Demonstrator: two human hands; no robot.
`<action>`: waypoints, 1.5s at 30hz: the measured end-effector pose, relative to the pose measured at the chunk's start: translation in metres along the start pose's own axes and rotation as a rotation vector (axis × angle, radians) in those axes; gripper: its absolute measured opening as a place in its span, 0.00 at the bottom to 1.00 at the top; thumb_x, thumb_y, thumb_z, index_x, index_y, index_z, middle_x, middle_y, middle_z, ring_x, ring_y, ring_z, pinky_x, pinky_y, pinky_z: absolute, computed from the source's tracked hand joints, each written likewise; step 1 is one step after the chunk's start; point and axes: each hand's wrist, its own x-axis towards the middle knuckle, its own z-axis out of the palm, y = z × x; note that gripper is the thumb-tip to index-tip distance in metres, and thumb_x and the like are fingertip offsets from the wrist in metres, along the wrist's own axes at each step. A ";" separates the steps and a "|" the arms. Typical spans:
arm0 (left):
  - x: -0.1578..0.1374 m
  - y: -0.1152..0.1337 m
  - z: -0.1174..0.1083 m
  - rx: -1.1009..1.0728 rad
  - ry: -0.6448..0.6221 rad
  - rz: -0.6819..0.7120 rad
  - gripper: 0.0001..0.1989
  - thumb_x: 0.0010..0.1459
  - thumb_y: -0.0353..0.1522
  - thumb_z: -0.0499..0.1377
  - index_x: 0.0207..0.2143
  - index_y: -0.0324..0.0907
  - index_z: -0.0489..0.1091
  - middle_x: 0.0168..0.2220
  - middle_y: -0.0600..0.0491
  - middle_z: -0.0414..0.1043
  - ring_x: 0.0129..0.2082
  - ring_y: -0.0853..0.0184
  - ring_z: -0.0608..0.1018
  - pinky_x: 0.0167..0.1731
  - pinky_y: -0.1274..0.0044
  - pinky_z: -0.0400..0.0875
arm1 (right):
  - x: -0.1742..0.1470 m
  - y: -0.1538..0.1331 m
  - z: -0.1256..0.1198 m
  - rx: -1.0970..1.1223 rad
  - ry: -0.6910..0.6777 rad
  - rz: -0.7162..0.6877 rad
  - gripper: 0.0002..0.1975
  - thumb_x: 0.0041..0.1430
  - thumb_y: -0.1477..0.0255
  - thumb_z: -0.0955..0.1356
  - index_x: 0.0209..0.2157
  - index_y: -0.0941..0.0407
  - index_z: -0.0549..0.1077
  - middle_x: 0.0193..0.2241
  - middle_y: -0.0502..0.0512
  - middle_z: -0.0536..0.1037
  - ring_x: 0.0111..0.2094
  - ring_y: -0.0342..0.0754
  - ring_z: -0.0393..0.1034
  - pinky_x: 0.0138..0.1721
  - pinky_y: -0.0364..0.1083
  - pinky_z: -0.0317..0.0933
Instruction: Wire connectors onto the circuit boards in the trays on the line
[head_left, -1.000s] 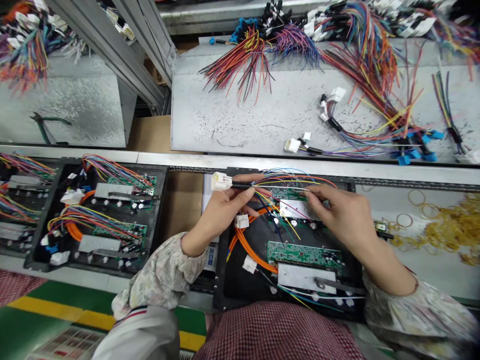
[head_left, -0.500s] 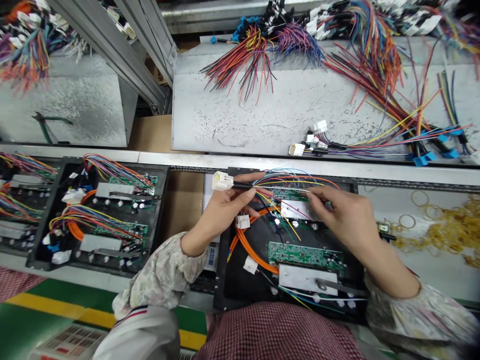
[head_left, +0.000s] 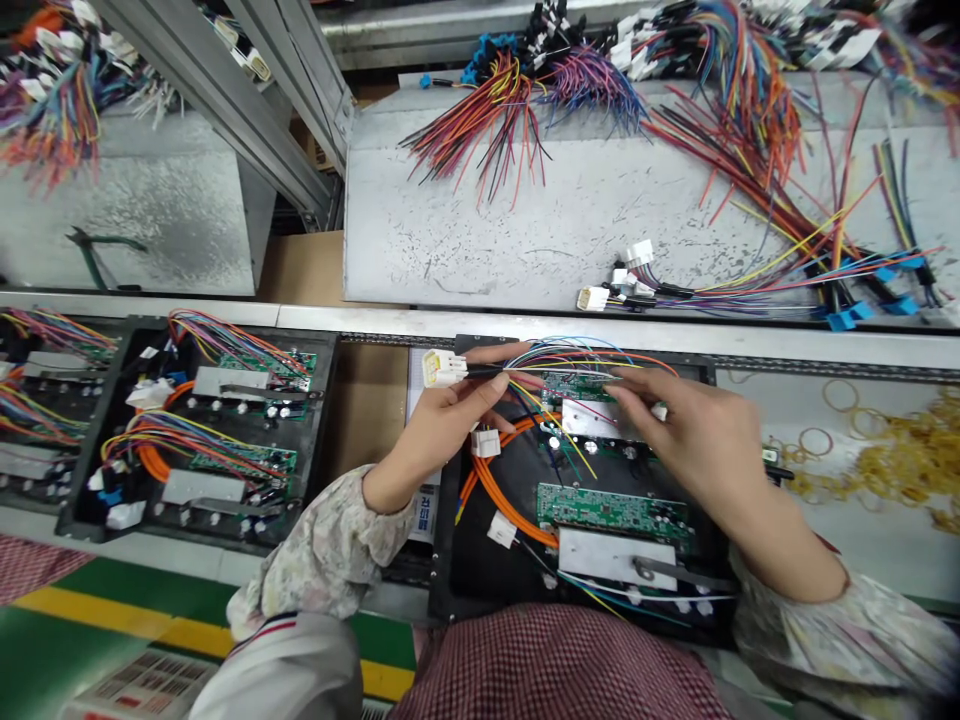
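My left hand [head_left: 455, 415] is closed round the black-sleeved part of a wire harness, just behind its white connector [head_left: 444, 369]. From the sleeve, loose coloured wires [head_left: 559, 415] fan out to the right. My right hand [head_left: 686, 425] pinches a white wire of that harness between thumb and forefinger, over the upper green circuit board [head_left: 574, 384]. Both hands are above a black tray [head_left: 469, 575]. In it lie a lower circuit board [head_left: 611, 510], a metal plate [head_left: 616, 558], a coil of orange cable [head_left: 499, 500] and white plugs [head_left: 501, 530].
Another black tray [head_left: 75, 515] with wired boards stands to the left. Behind the rail [head_left: 420, 320], a sloped metal shelf [head_left: 450, 230] carries bundles of wires [head_left: 495, 120] and several harnesses. Yellow rubber bands [head_left: 900, 460] lie at the right. A green-handled tool [head_left: 94, 255] rests at the far left.
My right hand has shifted slightly left and up along the white wire. My left hand keeps its grip, and the connector has tilted a little.
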 end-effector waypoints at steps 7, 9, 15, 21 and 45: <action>0.002 0.002 0.000 -0.058 0.028 0.051 0.14 0.61 0.38 0.61 0.46 0.41 0.72 0.43 0.47 0.80 0.43 0.63 0.80 0.27 0.81 0.78 | 0.006 -0.025 -0.009 0.061 -0.088 -0.187 0.14 0.69 0.66 0.63 0.35 0.55 0.77 0.32 0.54 0.81 0.33 0.48 0.76 0.30 0.46 0.61; 0.002 0.002 -0.001 -0.050 0.048 0.043 0.13 0.60 0.39 0.62 0.44 0.41 0.72 0.42 0.48 0.79 0.41 0.64 0.80 0.27 0.81 0.78 | 0.011 -0.024 0.000 0.097 -0.085 -0.183 0.14 0.69 0.67 0.61 0.38 0.56 0.76 0.34 0.55 0.82 0.32 0.48 0.76 0.31 0.45 0.62; 0.003 0.001 -0.003 -0.034 0.065 0.018 0.16 0.59 0.40 0.63 0.45 0.40 0.73 0.39 0.48 0.79 0.36 0.67 0.80 0.25 0.82 0.77 | 0.024 -0.018 0.021 0.064 -0.263 -0.234 0.15 0.69 0.66 0.60 0.37 0.54 0.76 0.28 0.53 0.80 0.27 0.47 0.74 0.27 0.46 0.56; 0.003 0.000 -0.003 -0.035 0.059 0.028 0.15 0.60 0.39 0.63 0.46 0.41 0.73 0.39 0.48 0.79 0.36 0.67 0.80 0.26 0.82 0.77 | 0.027 -0.017 0.026 0.052 -0.293 -0.228 0.14 0.68 0.66 0.61 0.37 0.54 0.77 0.28 0.53 0.80 0.26 0.47 0.74 0.26 0.46 0.54; 0.004 0.000 -0.005 -0.004 0.053 0.031 0.14 0.61 0.39 0.62 0.45 0.41 0.73 0.37 0.50 0.78 0.35 0.67 0.81 0.25 0.82 0.76 | 0.023 -0.019 0.024 0.035 -0.217 -0.173 0.18 0.68 0.65 0.58 0.38 0.53 0.78 0.28 0.54 0.81 0.25 0.48 0.73 0.25 0.46 0.54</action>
